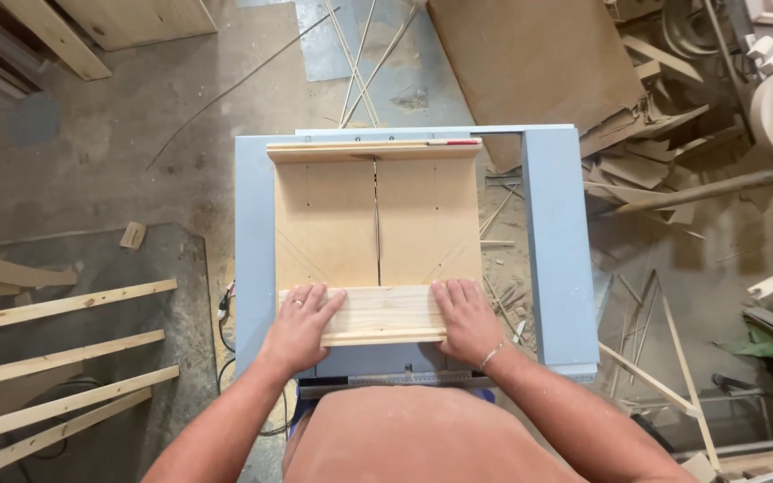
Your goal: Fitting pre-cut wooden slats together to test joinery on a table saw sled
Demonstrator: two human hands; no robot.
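The fingers (315,297) of the left hand (301,326) lie flat and close together on top of a pale pine board (385,315), pressing down on its left end rather than curling around it; a ring shows on one finger. The right hand (467,320) mirrors this on the board's right end, fingers extended and palm down, with a thin bracelet (491,355) at the wrist. Neither hand grips the board; both rest on it.

The board lies crosswise along the near edge of a wooden crosscut sled (328,224), spanning the dark saw slot (376,219) that runs down the sled's middle. At the sled's far edge sits a wooden fence (373,150) with a red-tipped pencil (452,141) lying on it. The sled rests on a light-blue table saw top (558,250).

To the left, several long wooden slats (55,358) lie side by side on the dusty floor. To the right, offcuts and thin strips (655,170) are heaped in a loose pile.
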